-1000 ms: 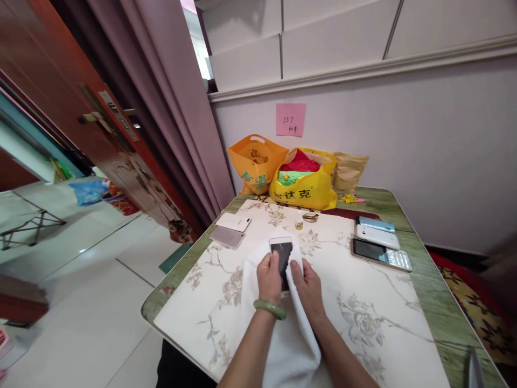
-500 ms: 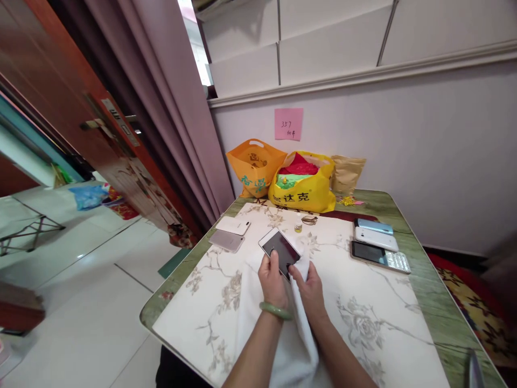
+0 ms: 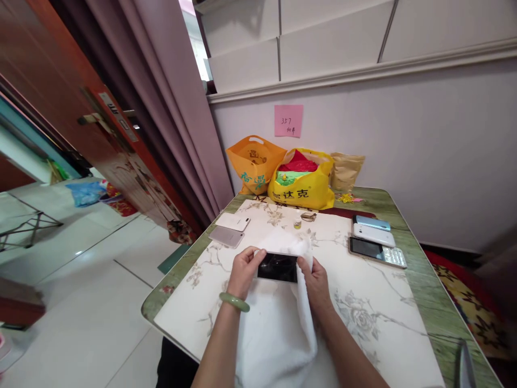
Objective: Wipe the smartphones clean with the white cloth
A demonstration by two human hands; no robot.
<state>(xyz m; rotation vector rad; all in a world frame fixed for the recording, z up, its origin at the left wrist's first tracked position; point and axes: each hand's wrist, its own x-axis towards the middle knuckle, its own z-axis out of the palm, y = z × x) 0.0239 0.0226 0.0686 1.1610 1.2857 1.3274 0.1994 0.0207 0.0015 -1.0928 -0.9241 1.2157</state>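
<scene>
A smartphone (image 3: 278, 267) with a dark screen lies crosswise between my hands, over a white towel (image 3: 277, 328) spread on the flowered table cover. My left hand (image 3: 243, 270), with a green bangle on its wrist, grips the phone's left end. Fingers of my right hand (image 3: 315, 280) are closed on the phone's right end together with a fold of the towel.
Two phones (image 3: 231, 229) lie face down at the left of the table (image 3: 424, 280); three more phones (image 3: 374, 240) sit at the right. Orange (image 3: 255, 164) and yellow (image 3: 302, 183) bags and a small bottle (image 3: 298, 221) stand by the wall. An open door is at the left.
The phone has turned from lengthwise to crosswise. My left hand moved out to its left end, and my right hand shifted to its right end with the towel.
</scene>
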